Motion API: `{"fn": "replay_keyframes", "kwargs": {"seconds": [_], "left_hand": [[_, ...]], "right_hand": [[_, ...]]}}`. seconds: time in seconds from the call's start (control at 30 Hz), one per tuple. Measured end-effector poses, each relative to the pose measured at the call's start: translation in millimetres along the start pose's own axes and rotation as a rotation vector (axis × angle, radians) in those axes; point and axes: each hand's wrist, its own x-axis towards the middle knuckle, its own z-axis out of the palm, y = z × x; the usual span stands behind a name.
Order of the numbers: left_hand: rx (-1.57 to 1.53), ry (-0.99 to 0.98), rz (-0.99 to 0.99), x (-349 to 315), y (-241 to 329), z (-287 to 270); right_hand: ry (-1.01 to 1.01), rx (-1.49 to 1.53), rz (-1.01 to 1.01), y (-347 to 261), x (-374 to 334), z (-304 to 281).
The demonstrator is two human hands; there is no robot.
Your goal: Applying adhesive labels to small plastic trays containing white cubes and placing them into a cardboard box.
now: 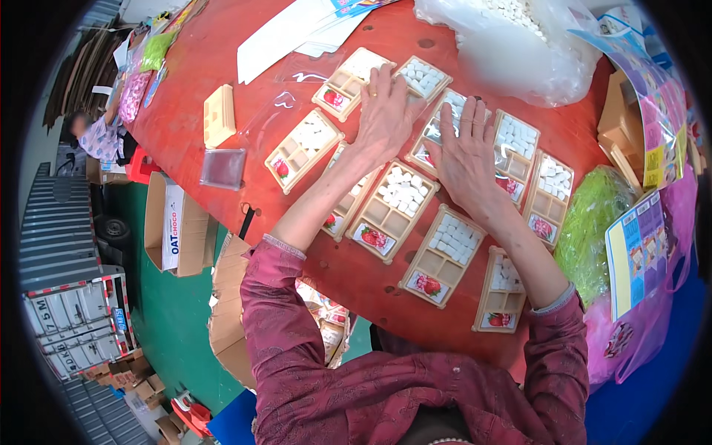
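Beige compartment trays (pixel 397 245) are spread over the red table, each with small white tablet-like pieces (pixel 404 189) in the big section and most showing a strawberry-printed card (pixel 373 237) in a small one. My left hand (pixel 386 115) lies stretched out between two far trays, its fingers at the right edge of one tray (pixel 345 93) and beside another (pixel 423 78). My right hand (pixel 467 152) reaches flat, fingers extended, over a tray (pixel 430 141) it partly covers. Neither hand visibly holds anything; what lies beneath the palms is hidden.
At the far right a clear bag (pixel 519 44) holds more white pieces. Stacked beige trays (pixel 219 116) and a clear plastic box (pixel 222 169) sit left. White sheets (pixel 297 37) lie at the back. Green (pixel 593 222) and pink bags (pixel 630 334) crowd the right; an open carton (pixel 230 304) stands near-left.
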Motion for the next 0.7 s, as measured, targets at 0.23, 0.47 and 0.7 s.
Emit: {"fn": "replay_keyframes", "kwargs": {"seconds": [0.23, 0.47, 0.7], "left_hand": [[0.058, 0.352, -0.058, 25.2, -67.1, -45.7], [0.167, 0.239, -0.186, 56.7, -110.9, -46.9], [0.277, 0.241, -0.182, 54.0, -118.6, -39.9]], "right_hand": [[-0.039, -0.051, -0.008, -2.5, 1.1, -4.1], [-0.082, -0.027, 0.04, -1.6, -1.3, 1.9], [-0.106, -0.003, 0.048, -5.1, -0.1, -2.9]]}}
